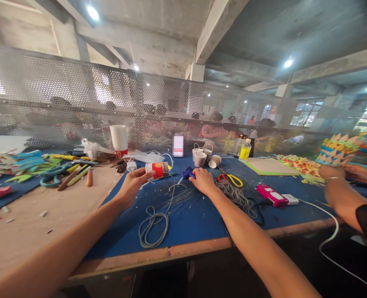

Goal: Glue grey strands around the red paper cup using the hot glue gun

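Left hand (130, 186): gripping cylindrical red-and-white paper cup (159, 170), tipped sideways over blue mat (195, 225) | Right hand (204, 181): touching blue plastic tool (188, 173), closure indeterminable | Grey cord (155, 244): loosely looped

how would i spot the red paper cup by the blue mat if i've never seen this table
Find the big blue mat in the middle of the table, then the person's left hand near its left side. The paper cup is in those fingers, tipped sideways, with a red band bearing a yellow emblem. Unlike the upright white cup stack behind it, it is held.
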`<action>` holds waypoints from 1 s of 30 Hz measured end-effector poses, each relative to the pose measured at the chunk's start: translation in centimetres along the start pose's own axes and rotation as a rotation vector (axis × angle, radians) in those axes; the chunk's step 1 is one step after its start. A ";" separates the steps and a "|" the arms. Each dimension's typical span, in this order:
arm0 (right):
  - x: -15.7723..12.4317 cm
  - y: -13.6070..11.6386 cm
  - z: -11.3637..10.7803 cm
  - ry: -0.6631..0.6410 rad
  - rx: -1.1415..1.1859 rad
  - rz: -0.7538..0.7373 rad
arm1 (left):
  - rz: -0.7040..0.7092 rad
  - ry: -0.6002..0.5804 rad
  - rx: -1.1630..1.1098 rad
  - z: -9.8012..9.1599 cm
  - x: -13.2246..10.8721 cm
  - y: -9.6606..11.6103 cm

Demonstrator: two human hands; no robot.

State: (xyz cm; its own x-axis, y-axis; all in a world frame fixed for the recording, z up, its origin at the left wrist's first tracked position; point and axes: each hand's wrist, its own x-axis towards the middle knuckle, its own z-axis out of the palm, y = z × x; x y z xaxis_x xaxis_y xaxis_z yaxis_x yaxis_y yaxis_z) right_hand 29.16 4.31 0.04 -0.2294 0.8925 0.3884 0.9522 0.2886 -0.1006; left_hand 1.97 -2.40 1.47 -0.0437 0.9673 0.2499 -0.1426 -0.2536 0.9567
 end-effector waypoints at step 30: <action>-1.3 -5.1 -3.1 0.129 0.986 -0.118 | -0.032 0.060 0.007 -0.6 0.4 -0.9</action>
State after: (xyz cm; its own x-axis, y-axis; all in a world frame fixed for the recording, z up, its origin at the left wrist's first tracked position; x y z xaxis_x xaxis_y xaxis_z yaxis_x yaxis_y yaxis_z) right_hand 25.28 0.58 2.88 -0.2321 0.8120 0.5356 0.3188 0.5837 -0.7468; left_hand 1.48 -1.77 0.65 -0.0989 0.9726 0.2103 -0.1377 -0.2227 0.9651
